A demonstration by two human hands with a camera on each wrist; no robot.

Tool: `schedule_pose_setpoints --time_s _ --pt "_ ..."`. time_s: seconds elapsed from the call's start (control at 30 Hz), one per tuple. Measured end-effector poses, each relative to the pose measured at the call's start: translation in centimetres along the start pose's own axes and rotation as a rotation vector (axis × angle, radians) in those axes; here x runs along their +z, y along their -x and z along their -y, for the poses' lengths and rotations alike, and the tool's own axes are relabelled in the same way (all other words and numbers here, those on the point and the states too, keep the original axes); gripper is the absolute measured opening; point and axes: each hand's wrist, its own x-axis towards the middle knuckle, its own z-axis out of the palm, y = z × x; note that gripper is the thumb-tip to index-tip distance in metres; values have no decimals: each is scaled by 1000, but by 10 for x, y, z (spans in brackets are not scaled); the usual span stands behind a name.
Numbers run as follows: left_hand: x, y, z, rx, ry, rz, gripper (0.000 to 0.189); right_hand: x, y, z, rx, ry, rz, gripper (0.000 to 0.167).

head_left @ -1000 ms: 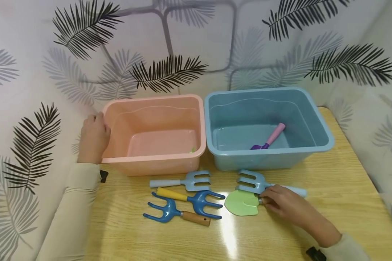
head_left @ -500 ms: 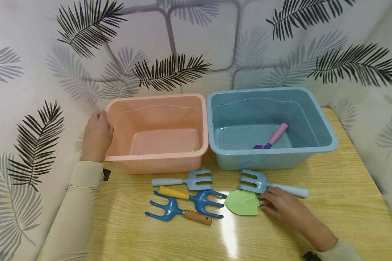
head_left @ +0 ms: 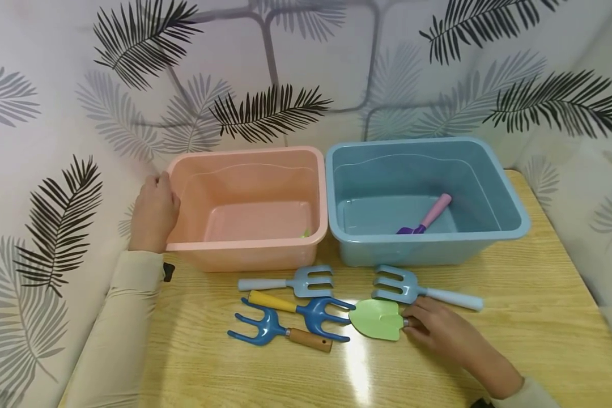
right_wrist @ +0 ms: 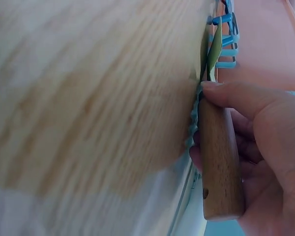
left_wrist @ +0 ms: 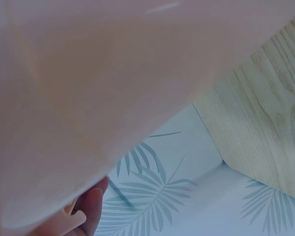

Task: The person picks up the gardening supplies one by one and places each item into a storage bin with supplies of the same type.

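My left hand grips the left rim of the pink bin; in the left wrist view its fingers curl at the bin's edge. On the table, my right hand pinches the brown wooden handle of a small trowel with a light green blade. The blade lies low over the tabletop, its tip beside the prongs of a blue hand fork with a yellow handle. Just behind the right hand is a light blue hand fork. Most of the trowel handle is hidden by the hand in the head view.
A blue bin stands beside the pink one and holds a purple tool with a pink handle. Another light blue fork and a blue fork with a wooden handle lie in front. A small green bit shows inside the pink bin.
The head view has shifted slightly. The trowel has turned a little, its handle end coming nearer the front edge with my right hand. My left hand keeps its hold on the rim.
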Motion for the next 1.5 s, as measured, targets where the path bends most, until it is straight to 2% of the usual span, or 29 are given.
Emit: schedule_pose_setpoints --time_s 0.2,0.43,0.63,0.93,1.13,1.37,1.47,1.5 --pt "-1 0 -2 4 -2 0 35 -5 2 -2 -27 -32 16 25" --pt "-3 1 -3 -5 -2 13 37 -14 3 -2 -19 -67 44 25" --pt "-2 1 -2 -15 0 25 38 -30 -4 2 -73 -100 -17 27" --pt "-3 1 -3 -10 4 20 38 -78 -22 0 -66 -146 -42 28" --pt "-3 1 -2 -12 6 24 38 -114 -35 -1 -119 -140 -93 23" --pt "-2 1 -1 -19 10 24 38 -152 -54 -7 -183 -79 -187 43" --pt "-1 0 0 -15 13 21 38 -164 -61 -12 -191 -65 -213 43" --pt "0 0 0 -12 13 21 38 -168 -63 -14 -187 -65 -216 39"
